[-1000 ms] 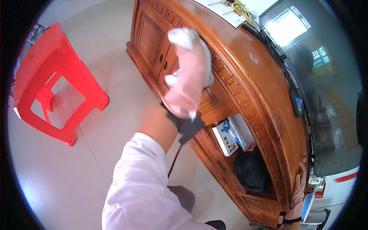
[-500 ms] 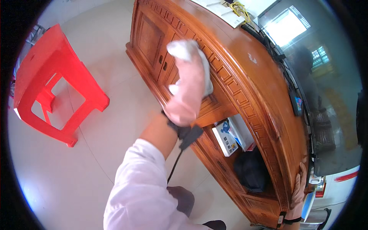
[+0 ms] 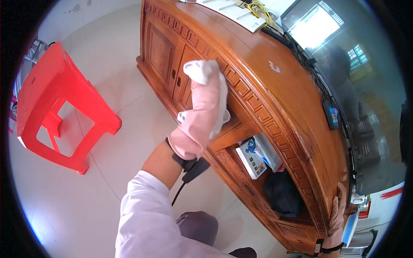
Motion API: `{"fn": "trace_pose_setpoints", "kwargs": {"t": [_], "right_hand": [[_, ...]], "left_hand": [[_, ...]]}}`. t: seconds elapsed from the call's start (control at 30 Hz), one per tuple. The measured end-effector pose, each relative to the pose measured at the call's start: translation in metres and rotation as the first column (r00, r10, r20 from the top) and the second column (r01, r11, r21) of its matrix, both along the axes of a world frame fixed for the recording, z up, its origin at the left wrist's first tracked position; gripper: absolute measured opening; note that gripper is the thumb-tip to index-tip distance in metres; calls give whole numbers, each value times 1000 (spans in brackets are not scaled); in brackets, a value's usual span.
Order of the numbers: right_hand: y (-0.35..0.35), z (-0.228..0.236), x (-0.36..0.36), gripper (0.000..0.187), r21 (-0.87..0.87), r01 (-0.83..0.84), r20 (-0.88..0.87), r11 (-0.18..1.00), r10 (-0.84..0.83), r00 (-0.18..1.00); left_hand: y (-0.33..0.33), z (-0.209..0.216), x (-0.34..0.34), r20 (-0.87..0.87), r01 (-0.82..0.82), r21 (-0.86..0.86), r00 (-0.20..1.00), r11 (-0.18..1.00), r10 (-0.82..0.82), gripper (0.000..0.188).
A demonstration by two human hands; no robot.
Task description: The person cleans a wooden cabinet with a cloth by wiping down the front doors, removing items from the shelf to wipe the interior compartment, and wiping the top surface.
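My left hand, in a pink glove with a dark strap at the wrist, grips a white cloth. The cloth bunches over the fingers and hangs along both sides of the hand, before the carved door front of a brown wooden cabinet. Whether it touches the wood I cannot tell. Far to the lower right, my right hand, also in a pink glove, rests on the end of the cabinet top with its fingers stretched out, holding nothing.
A red plastic stool stands on the tiled floor at left. A large television, cables and a white board with yellow cord occupy the cabinet top. Its open shelf holds a white box and a black bag.
My left hand with the cloth has moved down and slightly left, back from the cabinet's upper edge. The right hand stays on the cabinet end.
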State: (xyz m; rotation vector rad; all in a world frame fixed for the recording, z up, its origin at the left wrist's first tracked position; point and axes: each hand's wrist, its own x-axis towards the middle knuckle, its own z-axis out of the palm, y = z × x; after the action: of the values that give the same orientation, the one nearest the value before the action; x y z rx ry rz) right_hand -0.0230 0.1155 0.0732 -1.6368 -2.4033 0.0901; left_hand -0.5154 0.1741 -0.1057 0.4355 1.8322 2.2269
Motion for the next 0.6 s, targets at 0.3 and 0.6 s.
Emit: {"fn": "trace_pose_setpoints", "kwargs": {"t": [0.3,0.6], "right_hand": [[-5,4,-9,46,13,22,-11,1000,-22,1000],[-8,9,-17,46,-49,44,-37,998,-46,998]], "left_hand": [[8,2,-23,14,-19,150,1000,989,17,35],[19,-29,-54,150,-252,81,960,964,238,37]]}}
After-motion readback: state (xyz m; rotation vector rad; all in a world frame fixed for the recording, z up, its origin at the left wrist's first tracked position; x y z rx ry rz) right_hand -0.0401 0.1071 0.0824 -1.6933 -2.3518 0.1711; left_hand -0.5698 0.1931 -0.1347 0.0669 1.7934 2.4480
